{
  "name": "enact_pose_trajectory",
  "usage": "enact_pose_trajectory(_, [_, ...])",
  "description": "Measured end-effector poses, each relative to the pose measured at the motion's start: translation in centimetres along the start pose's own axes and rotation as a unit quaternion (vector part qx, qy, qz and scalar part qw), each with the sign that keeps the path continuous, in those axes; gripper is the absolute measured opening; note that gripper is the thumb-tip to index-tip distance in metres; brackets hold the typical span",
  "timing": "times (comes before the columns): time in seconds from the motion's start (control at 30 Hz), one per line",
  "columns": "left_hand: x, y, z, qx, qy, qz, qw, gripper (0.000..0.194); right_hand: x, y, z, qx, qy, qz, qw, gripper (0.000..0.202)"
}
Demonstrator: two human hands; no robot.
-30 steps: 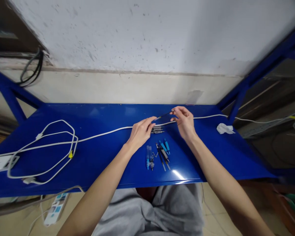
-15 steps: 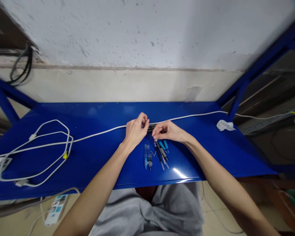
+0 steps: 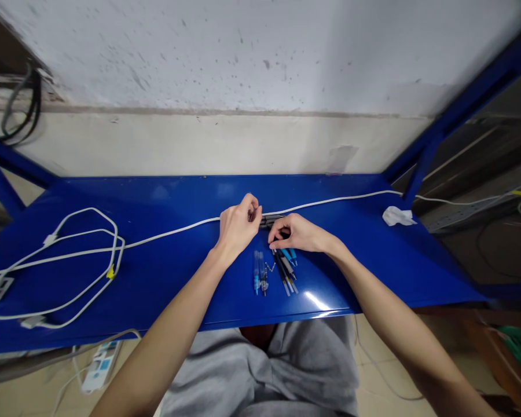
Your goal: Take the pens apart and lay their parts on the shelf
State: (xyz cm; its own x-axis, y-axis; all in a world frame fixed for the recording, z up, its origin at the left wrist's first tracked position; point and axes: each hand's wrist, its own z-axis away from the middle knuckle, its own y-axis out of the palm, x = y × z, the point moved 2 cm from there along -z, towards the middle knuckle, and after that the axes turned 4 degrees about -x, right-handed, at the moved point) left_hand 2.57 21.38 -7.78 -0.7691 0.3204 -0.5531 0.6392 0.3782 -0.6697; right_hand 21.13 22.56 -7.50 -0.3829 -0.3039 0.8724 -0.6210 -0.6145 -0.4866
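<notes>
My left hand [image 3: 238, 229] is closed, its thumb and curled fingers around something dark and small that I cannot make out. Just right of it, several dark pen parts [image 3: 269, 220] lie along the white cable, partly behind my right hand [image 3: 299, 233]. That hand hovers low over the pen pieces, fingers bent and thumb tip slightly apart from them, with nothing visible between. Below its fingertips, thin pen refills [image 3: 286, 279] lie side by side. Grey and blue barrels [image 3: 292, 255] lie beside them. Left of these are clear pen barrels [image 3: 259, 266] and small springs [image 3: 270, 267].
A white cable [image 3: 169, 233] crosses the blue table [image 3: 178, 295] and loops at the left, near a white connector [image 3: 33, 321]. Crumpled tissue [image 3: 398, 216] lies at the right. A wall rises behind. On the floor sits a power strip [image 3: 99, 368].
A refill that slanted from my right fingertips now lies along the others, and those fingers have loosened. My left hand keeps its closed grip. The view has shifted slightly.
</notes>
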Motion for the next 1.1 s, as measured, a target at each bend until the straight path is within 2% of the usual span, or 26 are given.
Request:
enact_pose_trajectory(0.17, [-0.1,-0.2,-0.3,0.007,-0.003,-0.005,1.0,0.004,0.0,-0.1,0.0,-0.003,-0.009,-0.023,1.0,0.021])
enact_pose_trajectory(0.3, [-0.3,-1.6,-0.5,0.026,-0.018,-0.03,0.999,0.008,-0.2,-0.9,-0.2,-0.099,-0.038,-0.031,0.994,0.021])
enact_pose_trajectory(0.4, [-0.2,-3.5,0.8,0.067,-0.041,-0.076,0.994,0.01,-0.2,-1.6,-0.2,-0.169,-0.058,0.047,0.983,0.017])
enact_pose_trajectory(0.47, [-0.1,-4.7,2.4,0.1,-0.051,-0.097,0.989,0.01,-0.2,-1.8,-0.1,-0.191,-0.059,0.135,0.97,0.015])
enact_pose_trajectory(0.57, [0.0,-5.5,4.9,0.148,-0.089,-0.102,0.98,0.012,-0.3,-1.7,0.0,-0.183,-0.05,0.252,0.949,0.013])
enact_pose_trajectory(0.67, [-0.3,-5.1,6.2,0.18,-0.105,-0.09,0.974,0.013,-0.4,-1.3,0.0,-0.166,-0.054,0.298,0.939,0.01])
enact_pose_trajectory(0.8, [-1.0,-4.1,6.3,0.194,-0.103,-0.091,0.971,0.013,-0.6,-1.0,0.0,-0.159,-0.071,0.308,0.935,0.007])
enact_pose_trajectory(0.93, [-1.7,-3.9,6.1,0.206,-0.093,-0.079,0.971,0.011,-0.2,-1.1,0.2,-0.158,-0.093,0.295,0.938,0.004])
enact_pose_trajectory(1.0, [-1.9,-4.1,5.7,0.173,-0.075,-0.084,0.979,0.011,0.1,-1.2,0.3,-0.167,-0.11,0.266,0.943,0.002])
enact_pose_trajectory(1.1, [-2.5,-4.6,3.9,0.04,0.015,-0.107,0.993,0.018,0.5,-1.3,0.3,-0.213,-0.123,0.202,0.948,0.011])
